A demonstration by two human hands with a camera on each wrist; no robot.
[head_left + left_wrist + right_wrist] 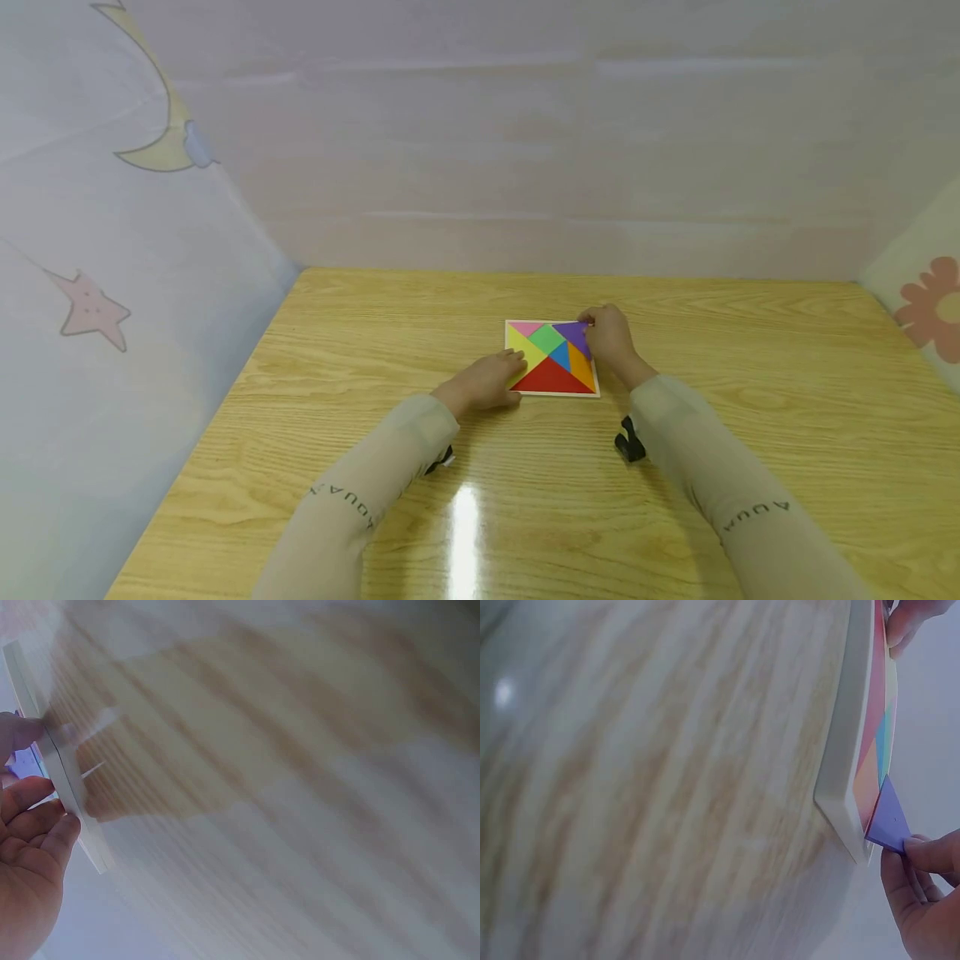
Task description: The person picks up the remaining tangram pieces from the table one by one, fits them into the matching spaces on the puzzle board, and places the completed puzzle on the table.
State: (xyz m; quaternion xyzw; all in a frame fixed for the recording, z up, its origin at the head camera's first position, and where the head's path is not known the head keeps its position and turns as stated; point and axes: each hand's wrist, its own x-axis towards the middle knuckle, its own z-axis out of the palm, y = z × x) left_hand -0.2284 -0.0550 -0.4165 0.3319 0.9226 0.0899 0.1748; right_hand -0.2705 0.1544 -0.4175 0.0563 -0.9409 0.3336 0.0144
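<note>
A square tangram tray (558,395) with a white rim lies on the table and holds several flat coloured pieces. My left hand (487,382) grips the tray's left side near the front corner, its fingers over the yellow triangle (527,343). At the tray's right back corner, my right hand (611,337) pinches a purple triangle (889,817) between thumb and fingers. The right wrist view shows that triangle tilted, its outer end raised above the rim. Beside it lie the green square (547,338), blue triangle (560,357), orange piece (580,368), red triangle (552,379) and pink piece (525,328).
The wooden table (360,350) reaches back to a pale fabric backdrop (555,150). Printed cloth with a moon and a star (93,308) hangs at the left. A black wrist mount (630,442) shows under the right sleeve.
</note>
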